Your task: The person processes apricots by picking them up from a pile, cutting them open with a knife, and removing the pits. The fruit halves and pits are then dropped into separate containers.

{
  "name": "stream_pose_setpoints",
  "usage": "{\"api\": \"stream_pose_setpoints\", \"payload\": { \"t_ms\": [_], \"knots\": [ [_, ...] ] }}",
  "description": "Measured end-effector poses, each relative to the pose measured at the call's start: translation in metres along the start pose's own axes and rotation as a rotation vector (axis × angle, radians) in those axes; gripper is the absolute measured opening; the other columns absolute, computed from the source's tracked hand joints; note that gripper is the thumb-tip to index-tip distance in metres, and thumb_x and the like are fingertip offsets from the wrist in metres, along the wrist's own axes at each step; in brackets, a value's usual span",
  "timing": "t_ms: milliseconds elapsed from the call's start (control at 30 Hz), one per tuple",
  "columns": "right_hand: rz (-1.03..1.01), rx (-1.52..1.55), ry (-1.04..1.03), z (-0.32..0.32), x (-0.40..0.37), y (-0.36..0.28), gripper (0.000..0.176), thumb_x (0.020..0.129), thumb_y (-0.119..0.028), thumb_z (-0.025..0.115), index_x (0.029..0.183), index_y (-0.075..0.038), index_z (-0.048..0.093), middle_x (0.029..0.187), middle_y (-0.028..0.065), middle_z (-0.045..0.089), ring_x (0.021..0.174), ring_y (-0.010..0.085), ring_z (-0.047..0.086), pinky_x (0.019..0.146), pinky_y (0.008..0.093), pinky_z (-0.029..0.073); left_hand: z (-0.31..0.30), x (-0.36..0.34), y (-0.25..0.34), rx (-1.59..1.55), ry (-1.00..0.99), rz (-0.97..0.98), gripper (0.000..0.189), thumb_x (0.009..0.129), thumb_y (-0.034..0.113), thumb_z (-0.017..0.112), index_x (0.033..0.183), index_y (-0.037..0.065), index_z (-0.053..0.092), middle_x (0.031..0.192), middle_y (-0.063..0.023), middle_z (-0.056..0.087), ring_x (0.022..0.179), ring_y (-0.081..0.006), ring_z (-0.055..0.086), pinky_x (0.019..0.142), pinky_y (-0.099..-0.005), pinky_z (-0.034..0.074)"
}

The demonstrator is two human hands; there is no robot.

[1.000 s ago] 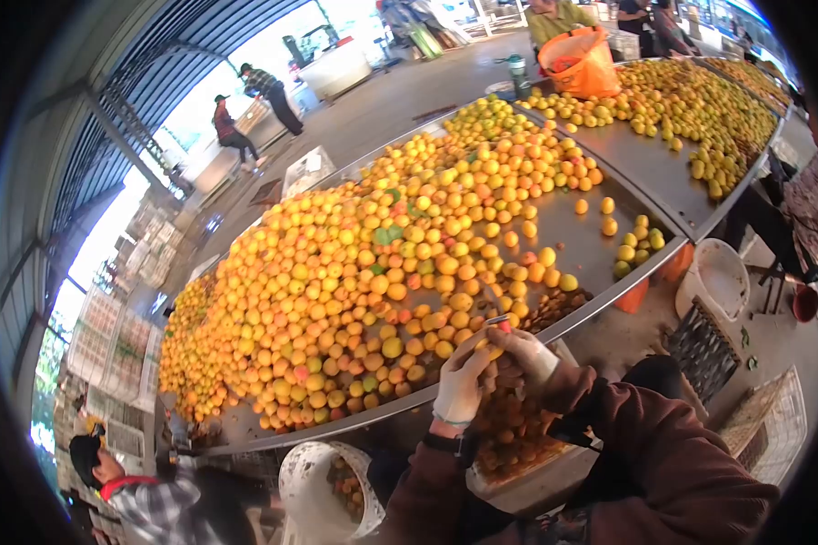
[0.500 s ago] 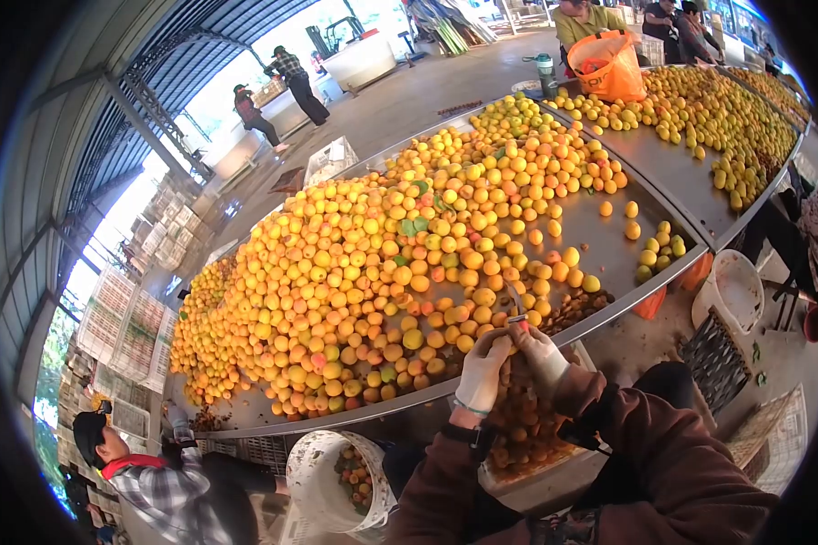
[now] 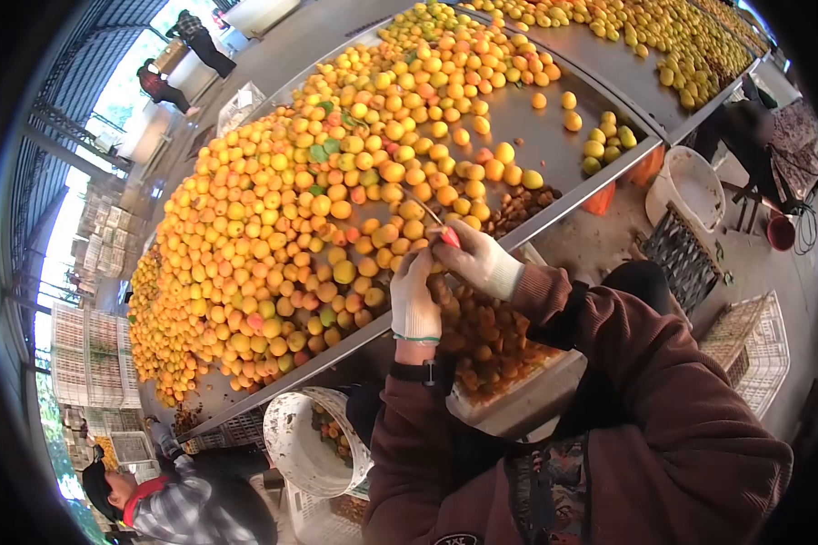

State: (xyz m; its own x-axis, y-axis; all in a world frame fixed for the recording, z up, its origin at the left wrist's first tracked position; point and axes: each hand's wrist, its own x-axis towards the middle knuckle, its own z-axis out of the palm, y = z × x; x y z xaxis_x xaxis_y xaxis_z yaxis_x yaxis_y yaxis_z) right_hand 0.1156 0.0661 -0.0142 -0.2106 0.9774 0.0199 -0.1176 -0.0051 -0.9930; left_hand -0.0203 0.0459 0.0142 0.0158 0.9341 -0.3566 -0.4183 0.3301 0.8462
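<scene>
My gloved right hand [image 3: 480, 263] is closed around a small knife [image 3: 449, 236] with a red handle, its thin curved blade pointing up and away over the fruit. Close beside it, my gloved left hand [image 3: 416, 304] has its fingers curled together near the table edge; what they hold, if anything, is hidden. Beyond both hands, a large heap of yellow-orange apricots [image 3: 273, 236] covers much of the metal table [image 3: 554, 118]. Below my hands, a crate [image 3: 509, 391] contains darker orange, wet-looking fruit pieces.
A white bucket [image 3: 282, 436] with some fruit stands at lower left, near a seated person in a checked shirt [image 3: 200, 500]. At right are another white bucket [image 3: 691, 186], a dark woven basket [image 3: 682, 263] and a pale crate [image 3: 745, 350]. Brown pieces [image 3: 523, 209] lie along the table's rim.
The view has tilted down and turned, so the table appears higher and further left. My hands have come slightly apart, and the knife's red handle shows more clearly in my right hand.
</scene>
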Motion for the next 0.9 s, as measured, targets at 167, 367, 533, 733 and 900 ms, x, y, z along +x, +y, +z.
{"api": "stream_pose_setpoints", "payload": {
  "t_ms": [167,367,533,733,900],
  "knots": [
    [-0.011,-0.091,0.173,0.003,0.002,0.003,0.023,0.092,-0.025,0.058,0.097,-0.003,0.056,0.082,0.0058,0.061,0.073,0.0161,0.060,0.068,0.0321,0.050,-0.003,0.004,-0.006,0.115,0.006,0.080,0.017,0.088,0.014,0.060,0.102,0.004,0.061,0.080,-0.0020,0.061,0.048,-0.0092,0.049,0.040,-0.0233,0.040],
    [-0.015,-0.630,0.357,-0.041,0.039,0.012,0.027,0.089,-0.027,0.062,0.100,-0.002,0.062,0.082,0.0160,0.068,0.081,0.0256,0.068,0.073,0.0351,0.052,-0.003,-0.011,0.001,0.550,-0.190,-0.003,0.020,0.090,0.019,0.061,0.100,0.004,0.067,0.069,-0.0060,0.061,0.052,-0.0141,0.054,0.050,-0.0254,0.044],
    [-0.017,-1.006,0.194,-0.063,0.083,-0.025,0.037,0.087,-0.038,0.063,0.103,-0.005,0.066,0.090,0.0179,0.070,0.091,0.0335,0.067,0.078,0.0400,0.052,-0.001,-0.014,-0.021,0.924,-0.298,0.299,0.023,0.090,0.019,0.062,0.106,0.004,0.067,0.088,-0.0107,0.067,0.080,-0.0163,0.063,0.073,-0.0292,0.050],
    [0.044,-1.464,-0.045,-0.061,0.165,0.050,0.031,0.080,-0.044,0.059,0.092,-0.018,0.072,0.092,0.0114,0.072,0.087,0.0321,0.069,0.074,0.0454,0.054,-0.012,0.000,-0.029,0.871,-0.265,0.418,0.031,0.092,0.025,0.060,0.115,0.004,0.063,0.085,-0.0137,0.069,0.071,-0.0166,0.063,0.067,-0.0294,0.051],
    [0.174,-1.329,-0.047,-0.037,0.141,0.005,0.041,0.080,-0.046,0.060,0.093,-0.009,0.073,0.096,0.0154,0.071,0.094,0.0306,0.068,0.078,0.0428,0.053,-0.004,-0.009,-0.006,0.474,-0.162,0.088,0.030,0.094,0.020,0.060,0.117,0.000,0.063,0.096,-0.0028,0.065,0.083,-0.0086,0.057,0.071,-0.0246,0.048]
  ]
}}
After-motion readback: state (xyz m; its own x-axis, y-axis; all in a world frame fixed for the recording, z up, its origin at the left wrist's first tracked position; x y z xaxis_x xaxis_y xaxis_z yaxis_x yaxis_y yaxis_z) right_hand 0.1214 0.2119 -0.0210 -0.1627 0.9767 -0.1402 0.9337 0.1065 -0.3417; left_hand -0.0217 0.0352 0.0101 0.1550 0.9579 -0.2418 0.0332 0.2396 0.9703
